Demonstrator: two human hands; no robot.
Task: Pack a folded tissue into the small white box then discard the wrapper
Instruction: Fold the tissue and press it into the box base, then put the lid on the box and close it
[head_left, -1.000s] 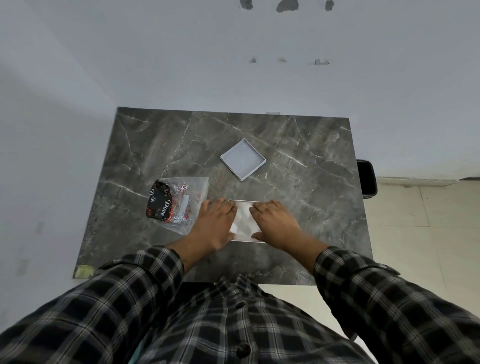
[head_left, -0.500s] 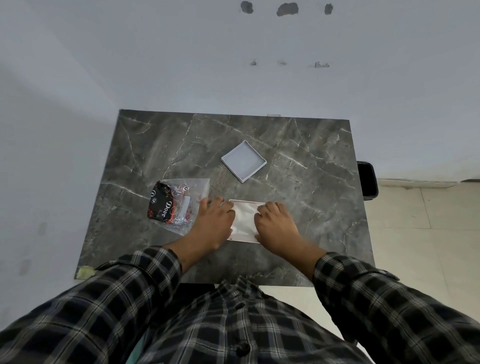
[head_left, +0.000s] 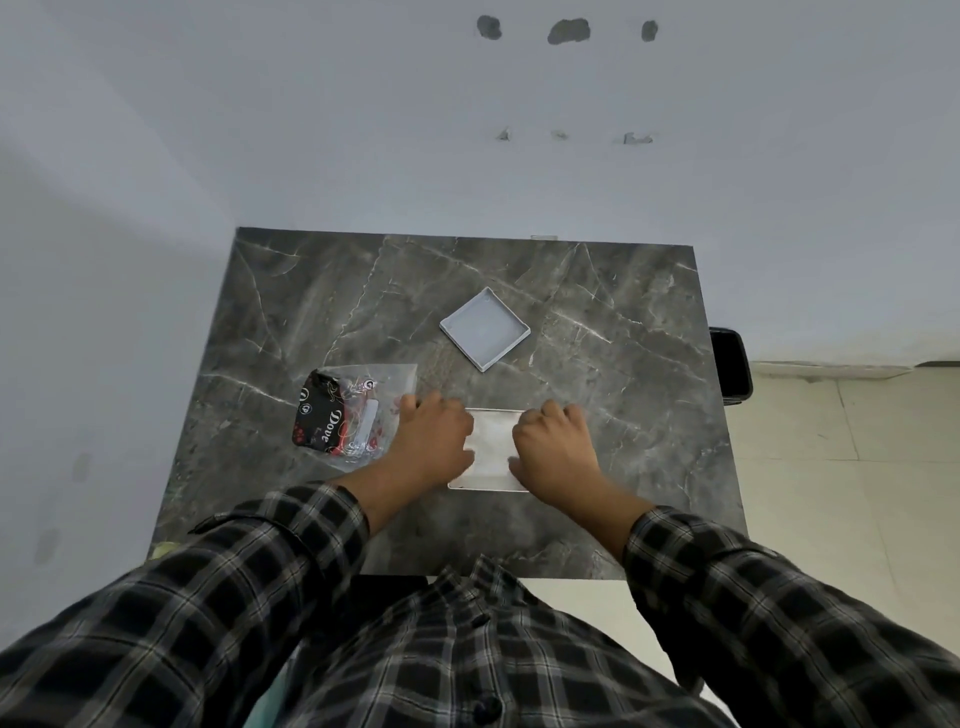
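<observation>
A white tissue (head_left: 491, 449) lies flat on the dark marble table (head_left: 623, 415), near its front edge. My left hand (head_left: 434, 441) presses on the tissue's left side, fingers spread. On the tissue's right side rests my right hand (head_left: 556, 447), fingers curled down onto it. The small white box (head_left: 484, 329) sits open and empty farther back, turned like a diamond. A clear plastic wrapper (head_left: 374, 410) with a black "Dove" pack (head_left: 319, 415) in it lies left of my left hand, touching its fingers.
A black bin (head_left: 731, 371) stands on the floor beside the table's right edge. Pale walls close off the back and left. Beige floor tiles lie to the right. A small yellowish scrap (head_left: 163, 550) sits at the table's front left corner.
Both hands slid slightly apart over the tissue, so more of its white middle shows between them. The box and wrapper stayed in place.
</observation>
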